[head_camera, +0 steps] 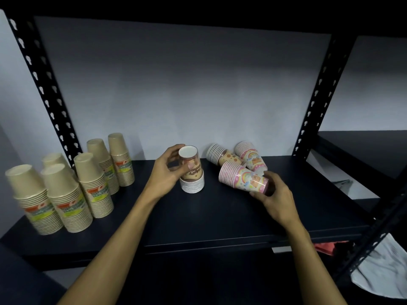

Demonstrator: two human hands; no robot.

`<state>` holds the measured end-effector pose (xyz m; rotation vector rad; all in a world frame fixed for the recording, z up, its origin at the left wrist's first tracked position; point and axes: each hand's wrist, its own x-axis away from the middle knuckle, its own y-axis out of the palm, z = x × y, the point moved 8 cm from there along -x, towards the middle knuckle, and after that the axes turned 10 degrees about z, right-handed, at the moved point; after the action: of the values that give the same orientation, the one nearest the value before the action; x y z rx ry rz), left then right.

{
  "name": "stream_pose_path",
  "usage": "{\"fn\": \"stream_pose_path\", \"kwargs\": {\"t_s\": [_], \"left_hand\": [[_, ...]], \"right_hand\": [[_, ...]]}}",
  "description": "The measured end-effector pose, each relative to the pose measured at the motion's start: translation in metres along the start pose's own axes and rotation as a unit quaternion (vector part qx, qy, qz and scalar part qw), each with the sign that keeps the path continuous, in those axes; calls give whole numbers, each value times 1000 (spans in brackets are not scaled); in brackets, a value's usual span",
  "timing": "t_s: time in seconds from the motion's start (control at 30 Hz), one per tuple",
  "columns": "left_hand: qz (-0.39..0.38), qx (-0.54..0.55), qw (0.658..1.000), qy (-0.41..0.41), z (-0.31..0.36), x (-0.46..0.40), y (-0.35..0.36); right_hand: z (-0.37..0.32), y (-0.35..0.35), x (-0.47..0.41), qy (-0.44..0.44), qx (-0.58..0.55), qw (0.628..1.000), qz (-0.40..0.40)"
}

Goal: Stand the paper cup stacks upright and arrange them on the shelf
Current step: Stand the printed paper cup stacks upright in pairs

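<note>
Two stacks are in my hands. My left hand (168,170) curls its fingers (176,149) and thumb around the brown cup stack (192,172), which stands upside down and upright mid-shelf. My right hand (276,195) grips the base of a pink rainbow stack (243,178) lying on its side. Just behind it lie another brown stack (222,156) and another pink stack (251,156). Six tan stacks (59,194) stand upright at the left of the black shelf (198,216).
</note>
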<state>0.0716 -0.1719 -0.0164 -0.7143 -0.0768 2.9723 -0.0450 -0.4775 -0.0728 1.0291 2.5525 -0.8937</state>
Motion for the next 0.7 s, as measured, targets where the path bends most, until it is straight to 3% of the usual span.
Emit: {"fn": "stream_pose_path", "kwargs": {"t_s": [0.2, 0.37, 0.6, 0.7], "left_hand": [[18, -7, 1000, -8, -9, 0, 2], [34, 9, 999, -12, -22, 6, 3], [-125, -95, 987, -29, -48, 21, 16], [-127, -115, 985, -24, -47, 24, 15]], "right_hand": [[-27, -11, -12, 16, -177, 983, 49], [-49, 0, -28, 8, -196, 979, 58], [-79, 38, -32, -33, -154, 986, -45], [-75, 46, -30, -21, -173, 983, -50]]}}
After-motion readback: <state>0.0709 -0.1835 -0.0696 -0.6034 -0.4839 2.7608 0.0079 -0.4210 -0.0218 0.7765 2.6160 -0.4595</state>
